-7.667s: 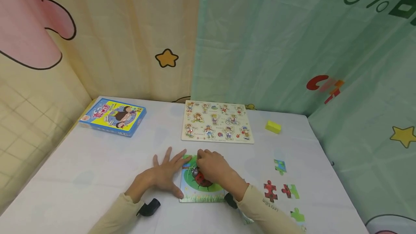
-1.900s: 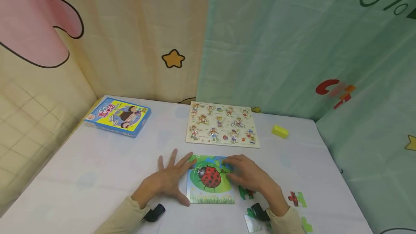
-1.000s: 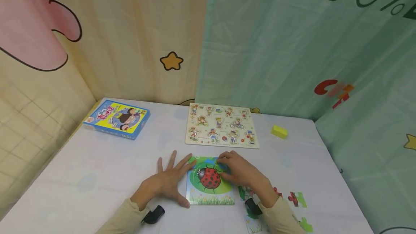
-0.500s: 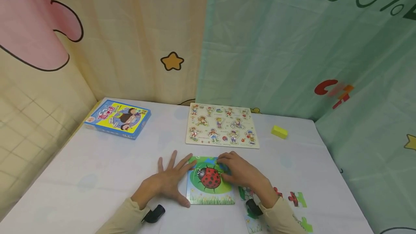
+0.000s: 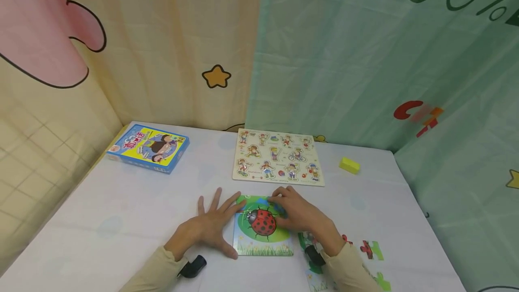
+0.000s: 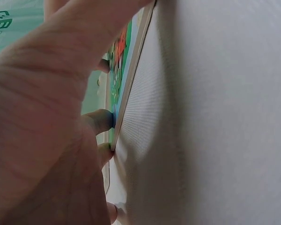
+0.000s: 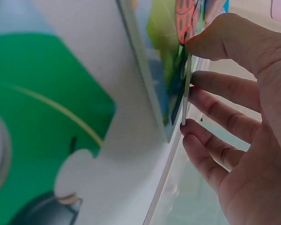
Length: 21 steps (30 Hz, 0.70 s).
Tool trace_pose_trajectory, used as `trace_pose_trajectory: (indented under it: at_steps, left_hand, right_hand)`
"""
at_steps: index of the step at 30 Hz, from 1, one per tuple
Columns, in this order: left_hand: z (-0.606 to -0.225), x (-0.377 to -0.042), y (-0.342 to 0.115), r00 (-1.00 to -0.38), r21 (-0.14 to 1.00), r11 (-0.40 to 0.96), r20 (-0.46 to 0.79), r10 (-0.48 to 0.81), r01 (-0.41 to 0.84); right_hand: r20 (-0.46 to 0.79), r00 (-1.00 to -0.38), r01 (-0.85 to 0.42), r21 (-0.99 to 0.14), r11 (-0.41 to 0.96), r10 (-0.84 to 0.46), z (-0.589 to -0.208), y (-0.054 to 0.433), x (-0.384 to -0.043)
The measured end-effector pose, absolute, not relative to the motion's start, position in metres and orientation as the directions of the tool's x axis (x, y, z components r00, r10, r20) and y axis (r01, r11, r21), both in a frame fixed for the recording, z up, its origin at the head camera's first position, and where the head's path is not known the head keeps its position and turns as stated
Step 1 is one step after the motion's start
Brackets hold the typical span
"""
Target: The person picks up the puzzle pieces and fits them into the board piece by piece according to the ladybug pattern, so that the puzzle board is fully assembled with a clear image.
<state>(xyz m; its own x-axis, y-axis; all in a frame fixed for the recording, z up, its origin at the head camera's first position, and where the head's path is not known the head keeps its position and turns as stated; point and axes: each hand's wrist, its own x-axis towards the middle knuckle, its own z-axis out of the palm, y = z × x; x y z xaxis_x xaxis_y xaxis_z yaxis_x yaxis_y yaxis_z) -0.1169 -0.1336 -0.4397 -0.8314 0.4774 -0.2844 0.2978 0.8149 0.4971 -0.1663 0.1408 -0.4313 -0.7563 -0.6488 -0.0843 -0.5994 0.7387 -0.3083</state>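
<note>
A ladybug jigsaw puzzle (image 5: 263, 249) in a flat board lies on the white table in the head view. My left hand (image 5: 208, 229) is spread at its left side; in the left wrist view fingertips touch the board's edge (image 6: 131, 79). Over the upper right part of the picture, my right hand (image 5: 302, 213) pinches a thin puzzle piece (image 7: 187, 89), which the right wrist view shows edge-on between thumb and fingers. The piece's printed face is mostly hidden. I cannot tell whether it is seated in the board.
Loose puzzle pieces lie right of the board, including a red-and-green one (image 5: 377, 250) and a green one (image 5: 382, 281); my right forearm partly covers others. Behind are a wooden peg puzzle (image 5: 279, 157), a yellow block (image 5: 349, 165) and a blue box (image 5: 150, 148).
Since the earliest frame, my right hand has shifted right across the picture, and the blue-green piece has left its place on the table. Lately the hand has edged slightly left. My left hand stays put.
</note>
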Motion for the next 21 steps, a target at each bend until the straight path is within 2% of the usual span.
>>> trace_pose_trajectory:
  at_steps: [12,21]
  left_hand:
    - [-0.4396,-0.1163,-0.1327,-0.832,0.485,0.823,-0.291,0.472,0.298]
    - [-0.4359,-0.1168,-0.1332,-0.831,0.486,0.824,-0.299,0.470,0.291]
  right_hand:
    - [-0.106,-0.760,-0.580,-0.332,0.744,-0.641,-0.4293,0.1411,-0.1657]
    - [-0.075,-0.783,-0.571,-0.304,0.762,-0.617,-0.4315,0.1439,-0.1632]
